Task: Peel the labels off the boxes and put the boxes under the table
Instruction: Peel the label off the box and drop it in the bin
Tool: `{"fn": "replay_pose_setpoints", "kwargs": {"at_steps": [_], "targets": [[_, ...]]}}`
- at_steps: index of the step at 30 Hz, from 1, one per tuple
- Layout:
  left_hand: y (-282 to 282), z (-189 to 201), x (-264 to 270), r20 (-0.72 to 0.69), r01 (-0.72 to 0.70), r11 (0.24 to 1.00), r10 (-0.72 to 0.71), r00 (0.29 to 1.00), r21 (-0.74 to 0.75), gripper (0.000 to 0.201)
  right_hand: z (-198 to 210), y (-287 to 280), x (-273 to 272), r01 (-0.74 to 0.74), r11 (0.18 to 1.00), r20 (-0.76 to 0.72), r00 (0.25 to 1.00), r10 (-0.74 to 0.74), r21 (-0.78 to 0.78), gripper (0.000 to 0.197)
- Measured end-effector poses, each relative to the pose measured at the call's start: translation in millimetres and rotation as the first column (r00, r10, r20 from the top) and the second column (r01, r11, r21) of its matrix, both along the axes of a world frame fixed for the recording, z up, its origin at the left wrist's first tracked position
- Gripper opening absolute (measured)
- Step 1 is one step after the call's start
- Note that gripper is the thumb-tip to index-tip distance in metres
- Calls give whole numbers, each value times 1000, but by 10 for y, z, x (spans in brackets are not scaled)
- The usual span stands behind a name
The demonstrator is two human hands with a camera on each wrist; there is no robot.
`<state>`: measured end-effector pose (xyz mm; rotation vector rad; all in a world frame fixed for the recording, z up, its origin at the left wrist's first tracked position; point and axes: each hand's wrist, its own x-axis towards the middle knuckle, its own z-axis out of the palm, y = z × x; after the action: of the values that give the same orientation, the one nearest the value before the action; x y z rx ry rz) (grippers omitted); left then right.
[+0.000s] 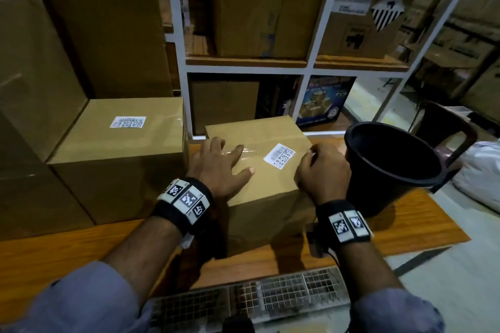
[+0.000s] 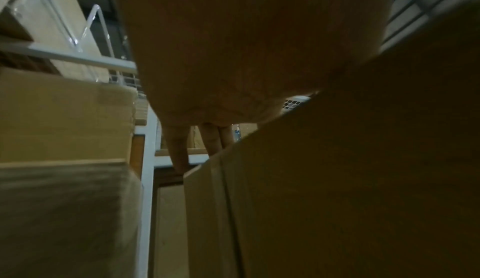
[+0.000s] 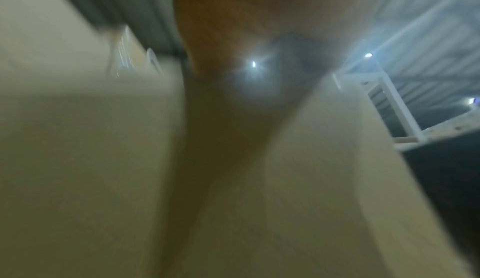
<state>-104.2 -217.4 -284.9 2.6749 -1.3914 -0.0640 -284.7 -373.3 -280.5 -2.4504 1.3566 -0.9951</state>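
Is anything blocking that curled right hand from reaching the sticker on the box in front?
Nothing visible does. The right hand sits on the box beside the label, bare cardboard between them. The black bucket stands off right.

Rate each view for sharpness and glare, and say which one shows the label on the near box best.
Head view: sharpest, dim, glare on the tape beside the label on the near box. Left wrist view: dark, soft, left hand fills it. Right wrist view: heavily blurred, lamp flare, no label visible.

Box under both hands; label between left hand and right hand; bucket just right of right hand; second box left of left hand.
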Motion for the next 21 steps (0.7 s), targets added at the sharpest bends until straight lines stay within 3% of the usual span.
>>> {"fn": "replay_pose_setpoints", "kwargs": {"at_steps": [3, 6, 8, 11, 13, 15, 18, 21], "targets": [[-69, 107, 155, 20, -1, 1000, 1, 1000, -7, 68, -48, 238, -50, 41, 999, -177, 984, -34, 34, 46], [-109, 65, 299, -114, 37, 998, -43, 993, -53, 63, -166, 482, -60, 96, 995, -341, 936, -89, 4, 74], [-62, 27, 356, -193, 51, 995, -66, 979, -83, 80, -217, 483, -73, 55, 998, -338, 940, -51, 2, 75], [24, 58, 354, -100, 34, 999, -37, 994, -32, 108, -195, 244, -127, -101, 980, -259, 955, 144, 174, 66], [36, 97, 281, 36, 9, 999, -10, 999, 45, 99, -141, 87, -178, -194, 942, -196, 948, 253, 275, 59], [24, 152, 190, 104, -34, 999, 30, 994, 32, 82, -91, 18, -213, -196, 956, -216, 945, 244, 219, 48], [14, 110, 147, 46, -31, 999, 31, 998, -7, 70, 1, 107, -228, -101, 988, -297, 946, 131, 115, 52], [9, 16, 121, -46, 12, 992, -18, 999, -127, 56, 34, 235, -220, -191, 939, -309, 909, 279, 288, 73]]}}
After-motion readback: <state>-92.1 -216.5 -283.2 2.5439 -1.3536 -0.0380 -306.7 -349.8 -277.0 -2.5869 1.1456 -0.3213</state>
